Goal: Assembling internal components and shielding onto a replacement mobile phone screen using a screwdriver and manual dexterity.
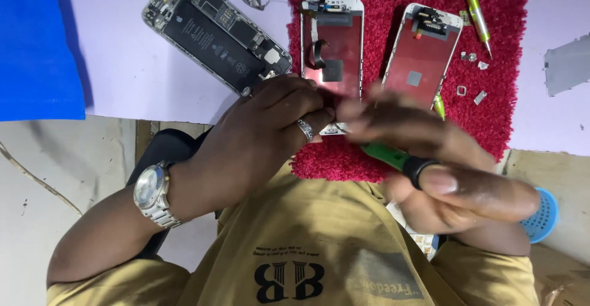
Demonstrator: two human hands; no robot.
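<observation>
My left hand (264,131), with a ring and a wristwatch, presses on the lower end of a phone screen panel (332,41) that lies face down on a red fuzzy mat (491,97). My right hand (442,170), blurred by motion, grips a green screwdriver with a black cap (393,157), its tip at the panel's lower edge near my left fingers. A second screen panel (424,51) lies beside the first on the mat.
An opened phone body with its battery showing (215,29) lies on the lilac surface at the left. Another green screwdriver (474,11) and several small metal parts (470,75) sit on the mat's right side. A blue cloth (37,41) is far left, and a grey plate (568,63) is far right.
</observation>
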